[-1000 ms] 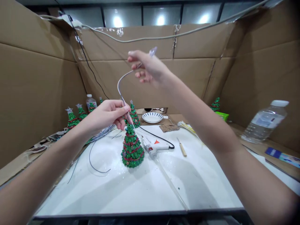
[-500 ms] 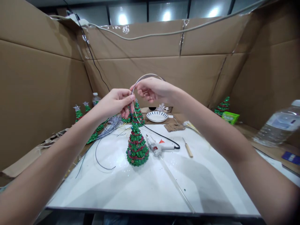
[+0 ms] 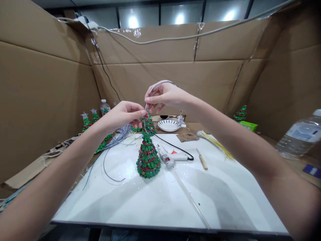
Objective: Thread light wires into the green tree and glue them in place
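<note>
A small green beaded Christmas tree with red garlands stands on the white board. A thin silver wire rises from its top and loops over my hands. My left hand pinches the wire just above the treetop. Slightly higher and to the right, my right hand is closed on the same wire, which arches over its knuckles. A white glue gun with a clear glue stick lies right of the tree.
Several finished trees stand at the back left, another tree at the back right. A bundle of wires, a white bowl, a wooden-handled awl, yellow strands and a water bottle surround the board. Cardboard walls enclose the space.
My right hand came down from high above to just over my left hand, bending the wire into a tight loop. My left hand stayed pinched above the treetop.
</note>
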Motion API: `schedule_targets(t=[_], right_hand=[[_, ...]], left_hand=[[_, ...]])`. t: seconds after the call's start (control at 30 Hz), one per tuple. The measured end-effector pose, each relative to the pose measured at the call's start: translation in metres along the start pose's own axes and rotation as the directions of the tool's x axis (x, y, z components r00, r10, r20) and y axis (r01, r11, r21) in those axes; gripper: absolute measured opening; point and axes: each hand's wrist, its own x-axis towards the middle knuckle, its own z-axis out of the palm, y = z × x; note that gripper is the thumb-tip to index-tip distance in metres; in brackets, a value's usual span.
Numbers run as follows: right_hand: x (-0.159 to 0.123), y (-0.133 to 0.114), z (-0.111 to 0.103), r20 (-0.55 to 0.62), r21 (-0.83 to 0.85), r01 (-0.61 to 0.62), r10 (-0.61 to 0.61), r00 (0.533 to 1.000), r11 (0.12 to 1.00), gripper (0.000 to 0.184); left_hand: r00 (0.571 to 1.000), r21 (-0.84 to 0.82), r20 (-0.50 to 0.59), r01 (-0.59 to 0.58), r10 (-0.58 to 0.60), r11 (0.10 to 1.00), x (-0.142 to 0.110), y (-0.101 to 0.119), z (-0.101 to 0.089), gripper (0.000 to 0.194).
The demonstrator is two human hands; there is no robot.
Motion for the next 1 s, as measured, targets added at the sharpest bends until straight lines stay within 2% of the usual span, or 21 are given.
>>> schedule_targets(t=[0.1, 0.2, 0.4, 0.5, 0.77, 1.0], right_hand=[[-0.002, -0.001, 0.000, -0.005, 0.015, 0.032, -0.031, 0.999, 0.999, 0.020], [-0.002, 0.000, 0.000, 0.005, 0.017, 0.071, -0.071, 0.997, 0.997, 0.020], [-0.003, 0.001, 0.001, -0.051, -0.024, 0.029, -0.030, 0.998, 0.999, 0.020], [-0.005, 0.001, 0.001, -0.059, -0.014, 0.053, -0.054, 0.997, 0.998, 0.020], [-0.001, 0.009, 0.002, -0.036, -0.054, 0.074, -0.076, 0.996, 0.996, 0.019], [0.003, 0.013, 0.004, -0.033, -0.066, 0.075, -0.077, 0.996, 0.995, 0.015]], left_hand=[[0.999, -0.107, 0.036, 0.044, -0.040, 0.993, -0.002, -0.009, -0.002, 0.022], [0.998, -0.136, 0.031, 0.057, -0.053, 0.989, -0.002, -0.017, 0.000, 0.024], [0.999, 0.038, -0.043, 0.017, -0.016, 0.999, -0.001, -0.014, 0.003, 0.021], [0.999, 0.096, -0.046, 0.026, -0.022, 0.995, -0.001, -0.010, 0.002, 0.019], [0.994, 0.091, 0.017, 0.102, -0.104, 0.991, 0.002, -0.007, 0.003, 0.018], [0.991, 0.144, -0.018, 0.137, -0.136, 0.980, 0.005, -0.009, 0.001, 0.016]])
